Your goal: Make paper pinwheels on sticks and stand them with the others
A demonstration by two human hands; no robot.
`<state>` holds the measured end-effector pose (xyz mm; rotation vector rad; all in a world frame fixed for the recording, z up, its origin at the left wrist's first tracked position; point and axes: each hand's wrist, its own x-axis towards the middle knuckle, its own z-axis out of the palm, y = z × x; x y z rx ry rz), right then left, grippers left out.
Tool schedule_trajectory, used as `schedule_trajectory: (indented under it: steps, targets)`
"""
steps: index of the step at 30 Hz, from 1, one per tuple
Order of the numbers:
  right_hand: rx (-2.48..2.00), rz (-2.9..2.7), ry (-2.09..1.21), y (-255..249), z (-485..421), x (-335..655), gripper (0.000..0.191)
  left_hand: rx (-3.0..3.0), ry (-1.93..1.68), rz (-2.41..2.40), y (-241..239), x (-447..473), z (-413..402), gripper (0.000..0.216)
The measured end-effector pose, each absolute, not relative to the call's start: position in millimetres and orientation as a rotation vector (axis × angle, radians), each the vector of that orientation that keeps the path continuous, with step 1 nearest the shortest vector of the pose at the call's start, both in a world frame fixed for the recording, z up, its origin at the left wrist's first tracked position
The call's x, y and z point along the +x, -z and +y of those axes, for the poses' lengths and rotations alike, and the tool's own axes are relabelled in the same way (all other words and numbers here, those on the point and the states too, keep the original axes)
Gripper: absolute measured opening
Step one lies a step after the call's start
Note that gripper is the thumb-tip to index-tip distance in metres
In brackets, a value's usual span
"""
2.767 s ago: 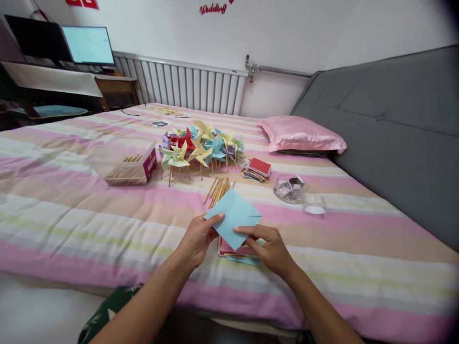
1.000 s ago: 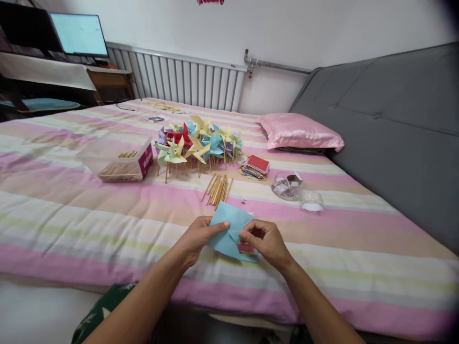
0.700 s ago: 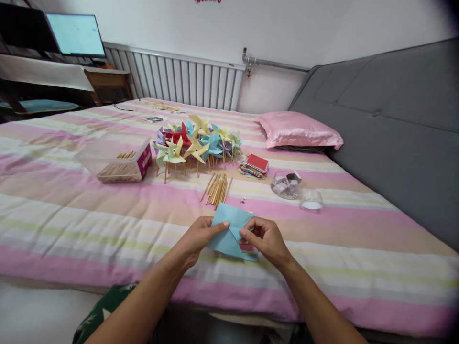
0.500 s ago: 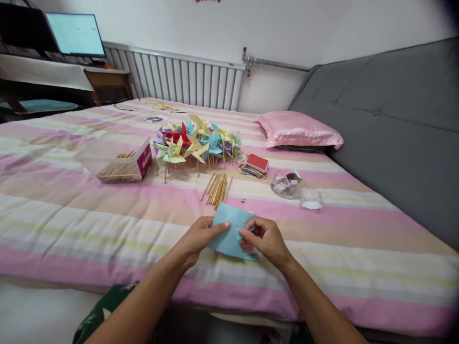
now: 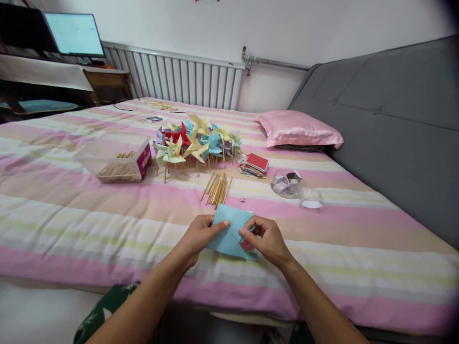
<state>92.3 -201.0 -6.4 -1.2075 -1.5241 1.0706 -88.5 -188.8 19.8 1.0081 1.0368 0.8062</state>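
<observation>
A light blue paper square (image 5: 229, 229) is held low over the striped bed (image 5: 71, 210), partly folded. My left hand (image 5: 198, 236) pinches its left edge with thumb on top. My right hand (image 5: 266, 240) pinches a folded flap near the paper's middle. Under the paper lies a small stack of coloured paper squares (image 5: 247, 249), mostly hidden. Just beyond the hands is a loose bunch of wooden sticks (image 5: 217, 187).
A cluster of finished paper pinwheels (image 5: 195, 141) stands further back. A clear box of sticks (image 5: 118, 160) sits to the left, a second paper stack (image 5: 255, 166) and a clear container with its lid (image 5: 292, 186) to the right. A pink pillow (image 5: 299, 131) lies by the grey headboard (image 5: 394, 129).
The blue paper has come down from in front of me to just above the stack, and a flap has been folded toward its middle. In the last second the hands barely move.
</observation>
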Motion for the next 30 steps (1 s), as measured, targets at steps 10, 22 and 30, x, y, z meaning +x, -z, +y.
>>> schedule_trajectory:
  steps: [10, 22, 30]
  targets:
    - [-1.200, -1.544, -1.011, 6.3, -200.1, 93.7, 0.023, 1.008, -0.790, 1.012, -18.8, -87.8, -189.9, 0.039]
    - [-1.197, -1.527, -1.014, 6.3, -201.1, 92.7, 0.021, 1.035, -0.794, 1.039, -16.9, -85.5, -191.3, 0.035]
    - [-1.202, -1.538, -0.999, 6.3, -201.1, 93.5, 0.023, 1.038, -0.792, 1.049, -13.1, -82.8, -191.4, 0.037]
